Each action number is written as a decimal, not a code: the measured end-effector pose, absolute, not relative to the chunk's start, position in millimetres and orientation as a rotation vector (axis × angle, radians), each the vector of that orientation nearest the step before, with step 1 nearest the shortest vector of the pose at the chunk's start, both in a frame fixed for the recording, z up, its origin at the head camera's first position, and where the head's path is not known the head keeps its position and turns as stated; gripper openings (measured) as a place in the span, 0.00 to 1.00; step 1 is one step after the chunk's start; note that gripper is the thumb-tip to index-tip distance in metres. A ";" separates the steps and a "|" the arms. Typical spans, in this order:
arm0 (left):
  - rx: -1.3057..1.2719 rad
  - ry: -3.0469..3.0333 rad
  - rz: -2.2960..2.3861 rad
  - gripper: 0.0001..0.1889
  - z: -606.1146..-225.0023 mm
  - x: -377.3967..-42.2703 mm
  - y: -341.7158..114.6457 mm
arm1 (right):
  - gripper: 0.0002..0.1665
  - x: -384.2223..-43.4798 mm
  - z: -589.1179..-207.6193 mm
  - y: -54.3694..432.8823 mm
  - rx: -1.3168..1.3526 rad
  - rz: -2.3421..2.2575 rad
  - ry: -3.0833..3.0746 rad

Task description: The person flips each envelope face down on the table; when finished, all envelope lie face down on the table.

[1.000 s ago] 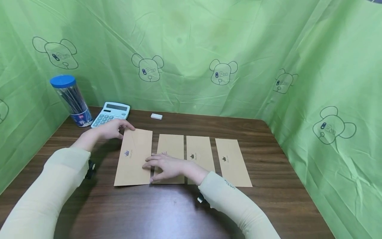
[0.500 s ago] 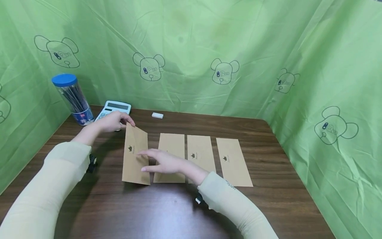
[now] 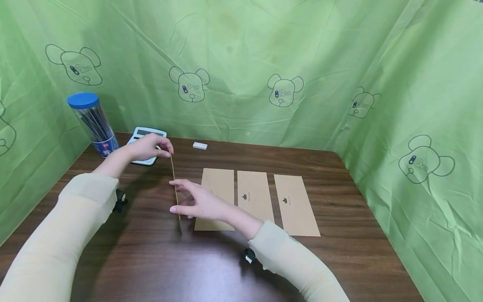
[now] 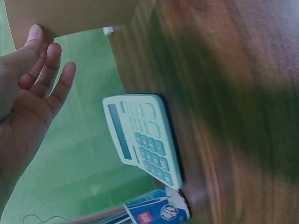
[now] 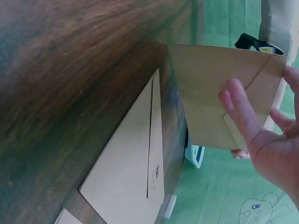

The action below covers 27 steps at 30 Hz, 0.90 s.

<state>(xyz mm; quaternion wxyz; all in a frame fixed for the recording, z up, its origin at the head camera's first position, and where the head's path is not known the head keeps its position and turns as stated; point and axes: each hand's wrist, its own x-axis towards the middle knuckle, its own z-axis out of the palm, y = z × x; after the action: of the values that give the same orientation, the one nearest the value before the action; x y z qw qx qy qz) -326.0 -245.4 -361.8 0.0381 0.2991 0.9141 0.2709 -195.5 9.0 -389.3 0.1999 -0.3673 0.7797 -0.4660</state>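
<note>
Swung edge-on: one envelope (image 5: 205, 98), left fingers (image 3: 166, 145) pinching | right fingers (image 5: 240, 100) part-open, hold unclear | three envelopes (image 3: 257, 191) flat

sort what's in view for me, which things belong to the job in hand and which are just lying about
In the job:
raised kraft envelope, pinched by the left hand
right hand, at that envelope
three flat kraft envelopes, likely the same batch

Apparently just lying about:
light blue calculator
blue-lidded pen jar
small white block

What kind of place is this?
Probably a curtained-off desk space: there's a dark brown wood-grain table, a creased green curtain around it, and a pale blue rectangular calculator.
</note>
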 end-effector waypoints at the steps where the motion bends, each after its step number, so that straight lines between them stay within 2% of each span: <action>1: 0.910 2.809 0.833 0.03 -359.9 -326.9 -244.2 | 0.36 -195.9 -388.4 9.8 -1.007 -1.333 2.152; 10: 0.879 2.846 0.832 0.04 -344.2 -334.0 -231.9 | 0.34 -201.4 -385.7 18.3 -1.079 -1.235 2.276; 17: 0.846 2.832 0.866 0.08 -342.6 -333.9 -221.5 | 0.40 -201.9 -397.2 20.4 -0.988 -1.220 2.368; 20: 0.820 2.832 0.877 0.13 -346.1 -333.8 -223.3 | 0.42 -200.8 -402.0 21.7 -0.903 -1.335 2.293; 24: 0.751 2.807 0.803 0.25 -349.8 -328.4 -232.3 | 0.42 -201.3 -407.3 24.9 -0.827 -1.463 2.198; 27: 0.708 2.772 0.736 0.30 -356.8 -324.1 -239.2 | 0.43 -200.9 -409.3 26.9 -0.783 -1.490 2.182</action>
<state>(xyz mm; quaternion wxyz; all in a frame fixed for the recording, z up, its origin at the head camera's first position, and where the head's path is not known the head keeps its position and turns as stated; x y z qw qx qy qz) -324.1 -239.2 -356.8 0.0934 0.2385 0.9342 0.2481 -200.9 26.9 -409.3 0.1918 -0.2787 0.7771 -0.5306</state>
